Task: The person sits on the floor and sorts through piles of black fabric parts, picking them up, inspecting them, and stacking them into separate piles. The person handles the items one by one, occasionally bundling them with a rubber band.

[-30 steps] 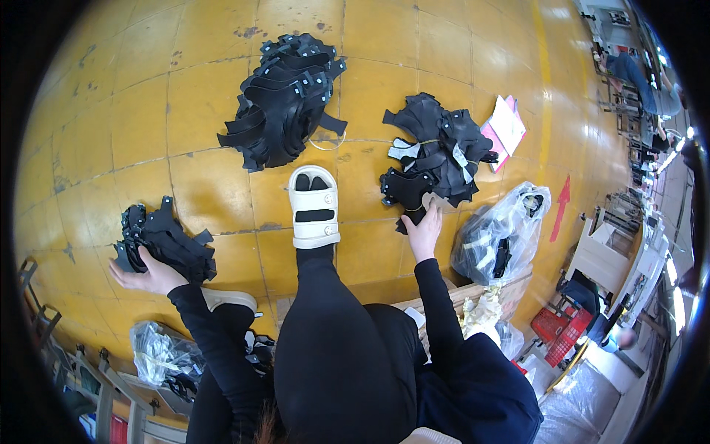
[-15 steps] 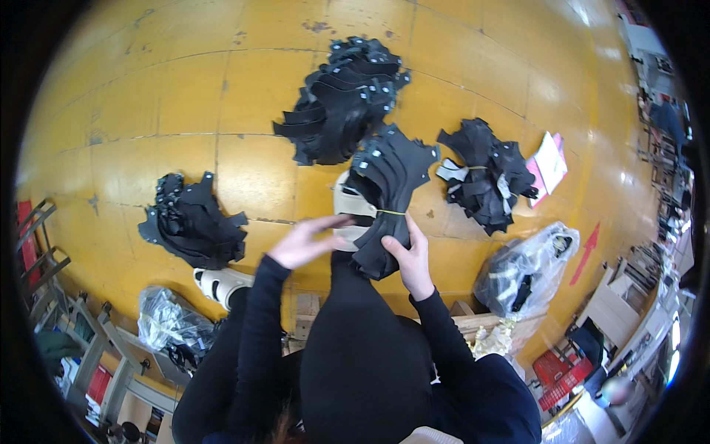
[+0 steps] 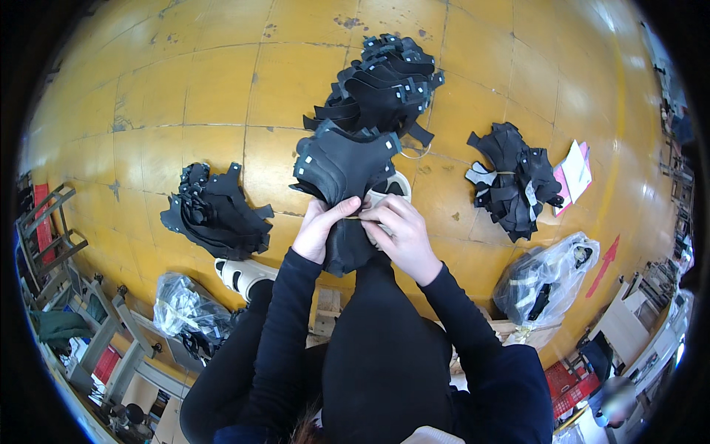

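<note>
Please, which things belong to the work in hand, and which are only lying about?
Likely the work:
black bundle in left hand
yellow band at right hand
three similar black piles

Apparently lying about:
pink and white papers
plastic bags

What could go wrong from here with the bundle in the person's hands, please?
The thin band around the black bundle might slip or snap, since the right hand has its fingers on it. If so, pieces could slide from the left hand. The bundle is held near the black pile ahead, so dropped pieces might mix in.
</note>
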Available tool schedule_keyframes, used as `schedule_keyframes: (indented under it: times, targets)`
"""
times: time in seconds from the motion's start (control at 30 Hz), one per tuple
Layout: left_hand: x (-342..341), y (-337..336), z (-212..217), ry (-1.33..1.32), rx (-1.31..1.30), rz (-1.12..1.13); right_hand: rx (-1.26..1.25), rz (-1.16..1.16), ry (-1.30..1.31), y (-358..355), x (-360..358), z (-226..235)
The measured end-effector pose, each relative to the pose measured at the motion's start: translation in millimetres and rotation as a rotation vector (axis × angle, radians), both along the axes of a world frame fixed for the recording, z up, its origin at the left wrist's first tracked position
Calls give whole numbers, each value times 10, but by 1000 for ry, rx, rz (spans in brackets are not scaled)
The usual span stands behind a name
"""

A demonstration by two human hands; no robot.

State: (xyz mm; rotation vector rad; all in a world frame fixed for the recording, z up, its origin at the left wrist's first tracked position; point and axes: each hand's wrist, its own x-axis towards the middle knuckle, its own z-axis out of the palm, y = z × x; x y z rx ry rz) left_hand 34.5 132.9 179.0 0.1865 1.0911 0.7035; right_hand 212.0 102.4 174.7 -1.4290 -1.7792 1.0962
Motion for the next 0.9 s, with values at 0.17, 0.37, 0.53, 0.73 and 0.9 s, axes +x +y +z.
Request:
schedule_keyframes:
  times: [0.17, 0.37, 0.53, 0.73, 0.9]
  targets:
    - [-40, -80, -86, 150, 13, -153, -125, 191, 65, -20, -8, -19]
    - [-215, -118, -201, -94, -283, 56, -115, 375, 418, -58, -84, 16]
    - [-347, -90, -95, -37, -163, 287, -425, 317, 657, -39, -84, 45]
    - [-499, -45, 212, -140, -80, 457, -330, 236, 637, -57, -156, 158]
    - [-551, 10, 180, -246, -148, 476, -242, 336, 675, 30, -178, 240]
